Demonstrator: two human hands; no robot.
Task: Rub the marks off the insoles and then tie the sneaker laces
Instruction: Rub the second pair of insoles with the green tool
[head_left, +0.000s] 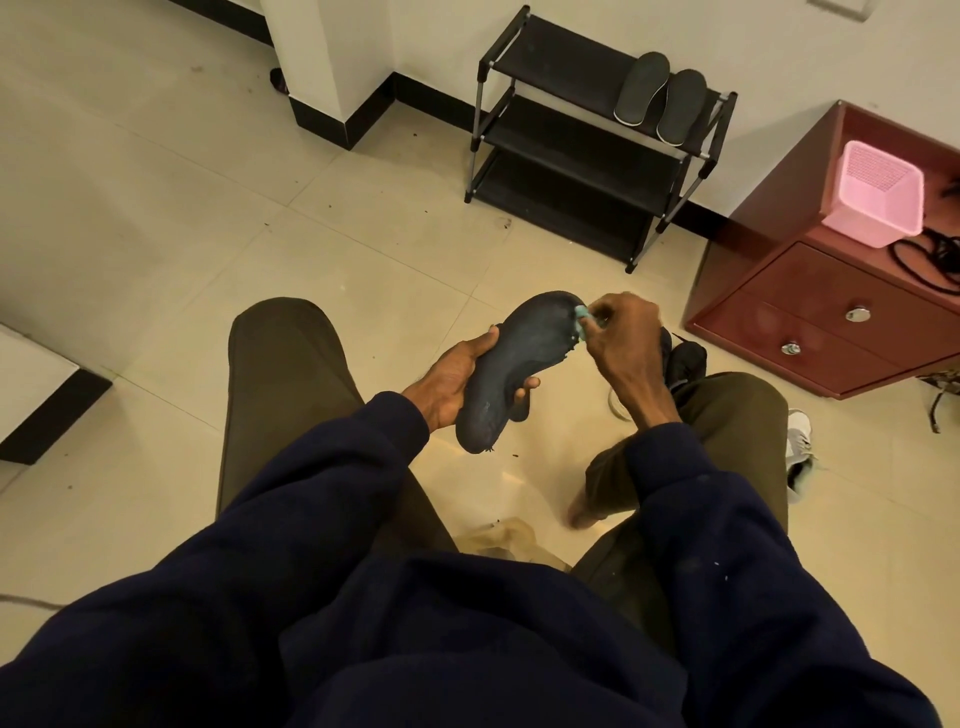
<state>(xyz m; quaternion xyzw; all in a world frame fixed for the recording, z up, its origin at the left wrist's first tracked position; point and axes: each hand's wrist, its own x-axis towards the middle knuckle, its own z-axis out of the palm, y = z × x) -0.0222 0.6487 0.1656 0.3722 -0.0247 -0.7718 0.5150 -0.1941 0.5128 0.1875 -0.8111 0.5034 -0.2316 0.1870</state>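
A dark insole (519, 364) is held above the floor between my knees, toe end pointing up and right. My left hand (452, 382) grips it from below around the heel half, fingers curled over its edge. My right hand (621, 338) pinches a small light-blue eraser (583, 321) against the insole's toe edge. Pale crumbs cling to that edge. Two more insoles (660, 98) lie side by side on the top shelf of a black shoe rack (582, 156). A dark sneaker (685, 361) sits on the floor behind my right wrist, partly hidden.
A red-brown drawer cabinet (831, 332) stands at right with a pink basket (878, 200) and black cords on top. A white-grey sneaker (800, 452) lies by my right leg. A crumpled bag (506, 538) lies on the tiled floor between my legs.
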